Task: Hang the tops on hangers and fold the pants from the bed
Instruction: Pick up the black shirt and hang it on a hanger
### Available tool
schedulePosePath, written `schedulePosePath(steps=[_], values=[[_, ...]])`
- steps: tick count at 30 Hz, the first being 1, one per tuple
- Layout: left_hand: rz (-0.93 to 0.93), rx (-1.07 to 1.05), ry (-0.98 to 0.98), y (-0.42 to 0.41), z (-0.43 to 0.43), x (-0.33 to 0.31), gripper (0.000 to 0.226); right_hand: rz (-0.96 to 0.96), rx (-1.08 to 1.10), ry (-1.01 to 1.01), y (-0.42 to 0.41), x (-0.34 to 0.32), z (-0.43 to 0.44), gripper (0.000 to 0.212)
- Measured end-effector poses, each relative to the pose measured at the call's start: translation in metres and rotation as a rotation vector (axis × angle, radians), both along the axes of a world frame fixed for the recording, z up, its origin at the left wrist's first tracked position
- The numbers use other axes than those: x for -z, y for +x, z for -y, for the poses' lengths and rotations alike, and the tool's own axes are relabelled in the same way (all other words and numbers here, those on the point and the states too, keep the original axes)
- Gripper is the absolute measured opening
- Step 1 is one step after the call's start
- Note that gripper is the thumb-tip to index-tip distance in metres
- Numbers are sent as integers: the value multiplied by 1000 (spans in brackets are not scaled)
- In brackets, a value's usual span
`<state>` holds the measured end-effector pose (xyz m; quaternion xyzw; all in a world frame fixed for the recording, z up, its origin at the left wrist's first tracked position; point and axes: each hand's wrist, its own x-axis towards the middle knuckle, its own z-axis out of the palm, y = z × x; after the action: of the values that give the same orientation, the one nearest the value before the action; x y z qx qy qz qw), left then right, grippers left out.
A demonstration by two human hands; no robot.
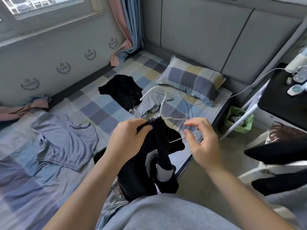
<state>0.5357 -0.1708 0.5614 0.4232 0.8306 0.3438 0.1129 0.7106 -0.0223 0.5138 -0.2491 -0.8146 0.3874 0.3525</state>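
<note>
My left hand (127, 138) grips the bunched neck of a black top with a white print (159, 163), held above the bed's edge. A white hanger (162, 103) sticks out of that bunched neck, its hook pointing away from me. My right hand (201, 141) is beside the top, thumb and fingers pinching the hanger's thin arm where it leaves the cloth. On the checked bed (106, 107) lie a black garment (123, 92), a pale grey-blue garment (149, 103) beside it, and lavender pants (64, 138) spread flat to my left.
A checked pillow (191, 80) lies at the headboard with a white cable (240, 90) running to a black bedside table (282, 100). A green bin (239, 120) stands on the floor beside the bed. Dark clothing (279, 156) is draped at right.
</note>
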Motion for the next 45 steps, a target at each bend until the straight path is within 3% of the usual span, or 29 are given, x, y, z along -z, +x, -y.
schedulePosePath(steps=[5, 7, 10, 15, 18, 24, 29, 33, 35, 38, 41, 45], values=[[54, -105, 91, 3, -3, 1, 27, 210, -229, -285, -22, 26, 18, 42], [65, -114, 116, 3, -4, 1, 27, 238, -273, -328, -34, 34, 20, 35], [80, -111, 114, 2, -4, 2, 27, 264, -209, -283, -45, 42, 17, 6], [97, -137, 144, -4, 3, 7, 18, 324, -305, -357, -40, 56, 10, 8], [109, -129, 150, -6, 5, 9, 14, 515, -351, -327, -34, 78, 8, 18], [162, -82, 136, -18, 18, 6, 10, 866, -182, 26, -12, 112, -16, 22], [263, -7, 45, -37, 48, 7, 12, 866, -149, 122, 4, 105, -48, 17], [281, 21, 15, -48, 67, 7, 23, 756, -149, 229, 7, 91, -60, 13], [283, 39, 37, -50, 73, 6, 25, 717, -133, 258, 6, 85, -64, 12], [336, 37, 133, -48, 77, -1, 11, 643, -121, 199, 1, 75, -68, 13], [330, 33, 214, -47, 77, -5, 29, 614, -122, 154, -4, 67, -73, 14], [269, 30, 99, -55, 82, -4, 11, 614, -116, 211, -2, 60, -77, 8]])
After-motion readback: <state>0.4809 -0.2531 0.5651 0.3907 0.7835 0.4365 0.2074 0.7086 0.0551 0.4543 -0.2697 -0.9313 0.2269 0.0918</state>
